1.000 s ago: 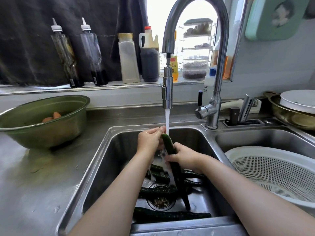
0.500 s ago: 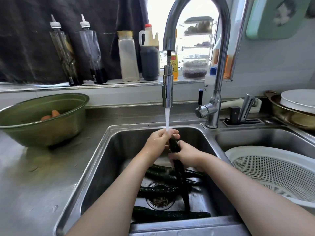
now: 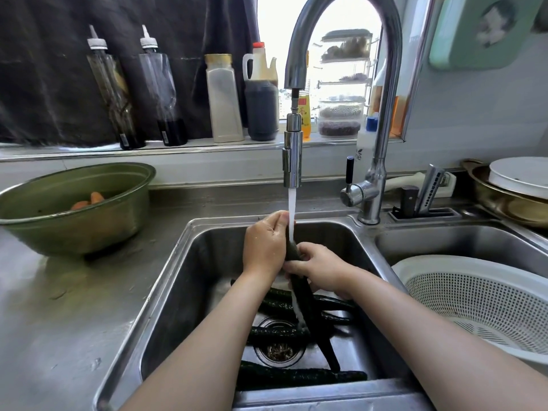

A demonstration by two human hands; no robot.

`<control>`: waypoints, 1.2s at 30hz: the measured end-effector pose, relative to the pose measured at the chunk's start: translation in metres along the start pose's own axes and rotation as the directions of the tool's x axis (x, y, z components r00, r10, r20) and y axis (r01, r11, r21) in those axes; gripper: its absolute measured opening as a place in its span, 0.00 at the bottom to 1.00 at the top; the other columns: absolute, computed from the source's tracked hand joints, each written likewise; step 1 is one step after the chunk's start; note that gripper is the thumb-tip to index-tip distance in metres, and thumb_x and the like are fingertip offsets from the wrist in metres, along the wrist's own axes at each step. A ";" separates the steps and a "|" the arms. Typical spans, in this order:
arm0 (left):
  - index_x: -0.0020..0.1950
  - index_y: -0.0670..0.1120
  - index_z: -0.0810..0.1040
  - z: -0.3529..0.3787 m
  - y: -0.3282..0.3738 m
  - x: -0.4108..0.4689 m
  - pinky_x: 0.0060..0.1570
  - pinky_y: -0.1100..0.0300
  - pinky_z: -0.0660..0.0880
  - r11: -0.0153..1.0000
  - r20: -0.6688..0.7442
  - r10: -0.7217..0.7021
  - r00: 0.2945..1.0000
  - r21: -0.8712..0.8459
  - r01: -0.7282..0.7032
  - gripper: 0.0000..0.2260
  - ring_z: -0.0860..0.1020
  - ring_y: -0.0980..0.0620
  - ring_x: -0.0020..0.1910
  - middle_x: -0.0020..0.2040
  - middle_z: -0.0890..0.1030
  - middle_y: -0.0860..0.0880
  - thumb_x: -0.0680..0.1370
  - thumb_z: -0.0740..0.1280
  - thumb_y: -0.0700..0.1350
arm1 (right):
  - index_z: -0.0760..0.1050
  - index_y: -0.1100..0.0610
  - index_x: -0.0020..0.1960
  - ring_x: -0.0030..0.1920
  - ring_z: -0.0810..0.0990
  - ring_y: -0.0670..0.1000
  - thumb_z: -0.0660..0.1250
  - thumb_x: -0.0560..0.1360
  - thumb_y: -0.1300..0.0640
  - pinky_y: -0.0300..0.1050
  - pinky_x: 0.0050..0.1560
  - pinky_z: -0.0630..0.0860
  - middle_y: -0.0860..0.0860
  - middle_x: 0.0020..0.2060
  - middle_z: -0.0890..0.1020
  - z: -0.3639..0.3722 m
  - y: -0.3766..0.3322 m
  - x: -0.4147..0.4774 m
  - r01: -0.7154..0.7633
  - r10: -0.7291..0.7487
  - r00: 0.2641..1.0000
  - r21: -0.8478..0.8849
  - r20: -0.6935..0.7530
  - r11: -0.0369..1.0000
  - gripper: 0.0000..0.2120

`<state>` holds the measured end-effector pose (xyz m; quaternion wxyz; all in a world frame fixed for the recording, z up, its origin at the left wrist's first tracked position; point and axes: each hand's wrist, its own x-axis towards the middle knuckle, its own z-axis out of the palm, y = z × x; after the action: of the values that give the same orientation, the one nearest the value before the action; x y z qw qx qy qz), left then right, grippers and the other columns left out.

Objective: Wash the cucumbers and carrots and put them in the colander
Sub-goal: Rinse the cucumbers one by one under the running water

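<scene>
Left hand (image 3: 264, 244) now wraps over the cucumber (image 3: 308, 307) at its upper end, hiding the tip visible a second ago.

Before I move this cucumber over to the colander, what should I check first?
1. Grip: left hand and right hand both hold the cucumber - ok.
2. Rinse: the water stream lands on it - ok.
3. Cucumber clean all round - cannot tell.
4. Colander has room; its visible part holds nothing - ok.
5. Way across: only the sink divider lies between - ok.
6. Batch finished: other cucumbers lie in the sink, carrots sit in the green bowl - not ok.
</scene>
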<state>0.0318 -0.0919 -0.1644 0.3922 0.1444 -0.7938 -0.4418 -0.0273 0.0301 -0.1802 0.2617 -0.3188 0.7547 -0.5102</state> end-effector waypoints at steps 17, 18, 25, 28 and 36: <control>0.29 0.50 0.74 0.005 0.007 0.006 0.54 0.41 0.78 0.813 0.262 -0.415 0.871 -0.323 0.484 0.22 0.76 0.45 0.34 0.27 0.76 0.49 0.82 0.60 0.53 | 0.73 0.59 0.47 0.28 0.76 0.51 0.66 0.82 0.56 0.42 0.28 0.74 0.55 0.33 0.77 -0.004 -0.004 -0.007 -0.076 0.032 0.974 0.192 0.225 0.978 0.08; 0.31 0.49 0.73 0.006 0.008 0.008 0.50 0.44 0.78 0.755 0.253 -0.461 0.851 -0.393 0.526 0.22 0.75 0.45 0.32 0.26 0.75 0.48 0.84 0.60 0.54 | 0.73 0.59 0.45 0.27 0.76 0.51 0.65 0.83 0.54 0.43 0.29 0.75 0.56 0.31 0.77 -0.003 -0.007 -0.009 -0.055 0.017 0.978 0.178 0.207 0.982 0.10; 0.58 0.43 0.74 -0.006 0.012 0.010 0.46 0.52 0.80 0.484 0.483 -0.478 0.734 -0.552 0.679 0.11 0.82 0.49 0.43 0.46 0.79 0.44 0.87 0.56 0.48 | 0.74 0.60 0.53 0.27 0.73 0.52 0.50 0.85 0.39 0.42 0.29 0.72 0.55 0.32 0.76 -0.001 -0.009 -0.005 0.011 -0.025 0.997 0.177 0.074 0.984 0.26; 0.46 0.45 0.73 0.001 0.013 0.015 0.41 0.54 0.79 0.363 0.377 -0.606 0.701 -0.653 0.665 0.13 0.77 0.51 0.32 0.32 0.75 0.50 0.86 0.60 0.52 | 0.75 0.61 0.49 0.30 0.75 0.52 0.54 0.85 0.40 0.43 0.31 0.74 0.56 0.35 0.78 0.000 -0.007 -0.003 -0.057 0.030 0.988 0.181 0.151 0.982 0.24; 0.45 0.45 0.74 -0.018 -0.011 0.027 0.44 0.50 0.79 0.126 0.360 -0.644 0.675 -0.821 0.557 0.17 0.80 0.50 0.36 0.39 0.80 0.48 0.86 0.57 0.55 | 0.75 0.58 0.47 0.28 0.73 0.50 0.58 0.85 0.46 0.45 0.29 0.73 0.53 0.32 0.75 -0.003 -0.002 -0.003 -0.004 0.013 0.987 -0.059 0.161 0.998 0.18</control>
<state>0.0262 -0.1241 -0.1550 0.2253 0.2387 -0.2883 -0.8995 -0.0268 0.0334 -0.1776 0.3147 -0.3633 0.7470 -0.4593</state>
